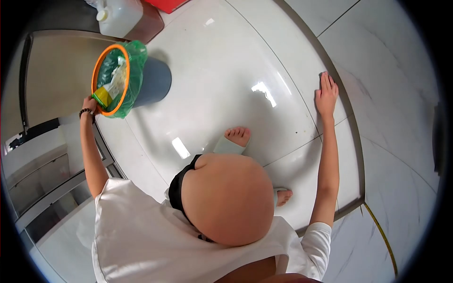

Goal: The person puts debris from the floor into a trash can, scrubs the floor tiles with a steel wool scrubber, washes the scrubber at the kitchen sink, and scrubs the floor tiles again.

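Note:
A grey trash can (158,81) with an orange rim and a green bag liner (137,56) leans toward me on the left, its mouth facing me. My left hand (90,104), with a dark beaded bracelet on its wrist, is closed on the rim. Inside the bag lie a yellow-and-green wrapper (106,95) and pale crumpled waste (118,78). Low at the right, my right hand (326,94) reaches down to the floor by the wall base. Its fingers are pressed together, with a small dark bit at their tips that I cannot identify.
Glossy white floor tiles (203,70) carry small dark specks. A grey baseboard strip (347,106) edges the marbled wall (391,85) on the right. White jugs (121,18) and a red object (167,4) stand at the back left. A metal-framed cabinet (66,75) borders the left; a yellow tape (381,233) lies lower right.

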`<state>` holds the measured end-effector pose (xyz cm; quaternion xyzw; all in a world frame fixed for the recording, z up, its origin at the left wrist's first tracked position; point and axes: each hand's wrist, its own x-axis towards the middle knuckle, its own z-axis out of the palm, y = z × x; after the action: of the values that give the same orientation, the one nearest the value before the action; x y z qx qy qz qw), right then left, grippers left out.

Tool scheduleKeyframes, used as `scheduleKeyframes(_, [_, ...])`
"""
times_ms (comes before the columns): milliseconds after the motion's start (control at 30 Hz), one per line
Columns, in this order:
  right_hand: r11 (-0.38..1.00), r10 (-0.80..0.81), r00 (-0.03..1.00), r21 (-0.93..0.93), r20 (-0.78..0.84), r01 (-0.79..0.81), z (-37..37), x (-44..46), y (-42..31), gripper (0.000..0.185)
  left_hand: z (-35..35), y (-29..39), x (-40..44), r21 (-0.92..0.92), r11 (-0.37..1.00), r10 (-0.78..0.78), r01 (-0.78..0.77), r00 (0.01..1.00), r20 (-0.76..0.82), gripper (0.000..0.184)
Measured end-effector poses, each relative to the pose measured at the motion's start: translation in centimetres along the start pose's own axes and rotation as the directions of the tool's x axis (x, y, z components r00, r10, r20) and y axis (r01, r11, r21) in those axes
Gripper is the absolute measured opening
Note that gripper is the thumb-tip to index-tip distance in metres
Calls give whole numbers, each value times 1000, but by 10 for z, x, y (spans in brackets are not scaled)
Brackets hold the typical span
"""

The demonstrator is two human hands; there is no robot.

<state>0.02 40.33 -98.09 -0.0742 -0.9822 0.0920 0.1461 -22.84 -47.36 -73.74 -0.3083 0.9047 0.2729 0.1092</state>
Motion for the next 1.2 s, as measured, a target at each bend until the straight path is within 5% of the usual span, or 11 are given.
scheduleKeyframes(167, [999, 31, 1000, -32, 0, -31, 3, -4, 1, 65, -34, -118, 65, -288, 919, -302, 268, 950, -83, 23])
scheduleKeyframes(300, [998, 69, 998, -7, -11, -69, 8, -11, 4, 64, -57, -137, 62, -43, 962, -273, 269, 954, -122, 17])
scheduleKeyframes(367, [998, 61, 998, 3, -30, -61, 1, -14, 4, 65, -69, -122, 43, 35, 909, -416, 416, 909, 7, 11])
scheduleKeyframes(400, [998, 70, 997, 7, -37, -70, 0, -14, 5, 65, -78, -106, 28, 330, 864, -350, 381, 925, -150, 15])
scheduleKeyframes(433, [996, 83, 996, 21, -21, -83, 0, -14, 5, 63, -69, -69, -15, 638, 665, -105, 387, 895, -433, 20])
scheduleKeyframes(467, [995, 97, 995, 35, -5, -97, 0, -14, 5, 62, -59, -26, -58, 713, 526, 105, 464, 796, -596, 26])
scheduleKeyframes(533, [990, 131, 991, 50, 4, -131, 0, -15, 4, 60, -50, 47, -107, 729, 510, 389, 456, 634, -669, 38])
scheduleKeyframes(667, [987, 160, 987, 37, -15, -159, 12, -16, 10, 55, -17, 157, -159, 818, 541, 614, 197, 572, -544, 45])
scheduleKeyframes(867, [993, 115, 990, -10, -82, -116, 20, -17, 21, 53, 106, 246, -258, 746, 428, 795, -510, 606, -41, 34])
scheduleKeyframes(900, [996, 90, 991, 9, -102, -90, 19, -19, 22, 53, 125, 248, -266, 645, 385, 835, -660, 547, 62, 34])
scheduleKeyframes(1200, [981, 176, 980, -62, -96, -182, 7, -31, 27, 54, 251, 244, -303, 332, 138, 647, -933, 339, 683, 28])
